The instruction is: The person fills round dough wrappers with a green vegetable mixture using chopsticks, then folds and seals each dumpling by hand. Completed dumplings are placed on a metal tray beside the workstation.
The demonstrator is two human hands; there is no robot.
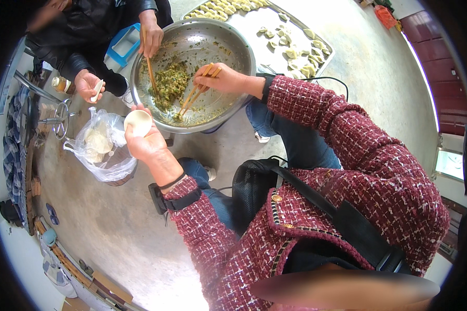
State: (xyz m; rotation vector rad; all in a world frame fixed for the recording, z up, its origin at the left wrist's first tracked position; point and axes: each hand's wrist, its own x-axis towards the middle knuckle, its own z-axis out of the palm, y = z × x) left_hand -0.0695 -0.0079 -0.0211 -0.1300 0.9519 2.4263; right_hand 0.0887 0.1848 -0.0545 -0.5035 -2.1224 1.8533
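Observation:
On the palm and fingers of my left hand (148, 145) lies a round, pale dumpling wrapper (138, 123), with my thumb over its edge. My right hand (218, 79) grips a pair of wooden chopsticks (195, 94) above a wide steel basin (239, 42). Their tips touch a small bit of filling near the basin's near side. A mound of chopped green and brown filling (170, 83) lies in the left part of the basin, and smears of it cling to the wall. My left hand is just outside the basin's near left rim.
Across the basin, a co-worker's hand (151, 34) holds chopsticks in the filling; their other hand (86, 86) holds a folded wrapper. A clear plastic bag (113, 165) with wrappers or dough stands at left. A metal tray (328, 58) bears many dumplings (292, 52). A blue stool (118, 52) is behind.

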